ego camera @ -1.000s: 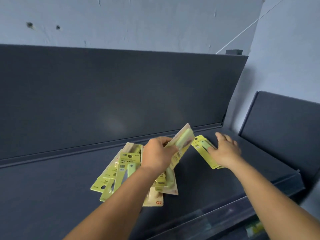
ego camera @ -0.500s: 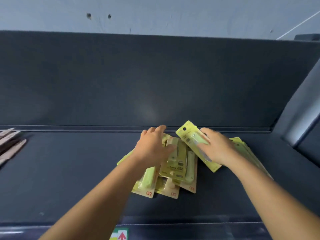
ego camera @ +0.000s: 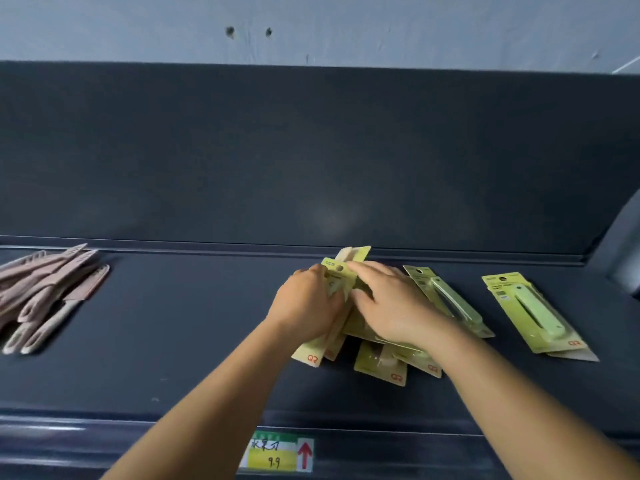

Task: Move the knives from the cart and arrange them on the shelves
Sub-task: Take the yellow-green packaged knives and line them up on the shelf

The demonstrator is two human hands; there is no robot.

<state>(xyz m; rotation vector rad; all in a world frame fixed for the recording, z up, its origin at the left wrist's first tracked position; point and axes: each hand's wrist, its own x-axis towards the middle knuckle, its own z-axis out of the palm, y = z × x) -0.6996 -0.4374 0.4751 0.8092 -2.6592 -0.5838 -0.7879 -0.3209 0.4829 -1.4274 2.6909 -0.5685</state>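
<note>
left grip (ego camera: 308, 303) curled on knife packs (ego camera: 381, 362) | right grip (ego camera: 391, 306) flat on them

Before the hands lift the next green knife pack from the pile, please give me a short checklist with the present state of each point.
1. Left hand grips the pile of green carded knife packs: ok.
2. Right hand rests on the pile: ok.
3. Pile squared: not ok, packs fan out.
4. Dark shelf has bare room left of the pile: ok.
5. Separate stack of green knife packs lies apart on the right: ok.
6. Number of packs in the pile: cannot tell.
</note>
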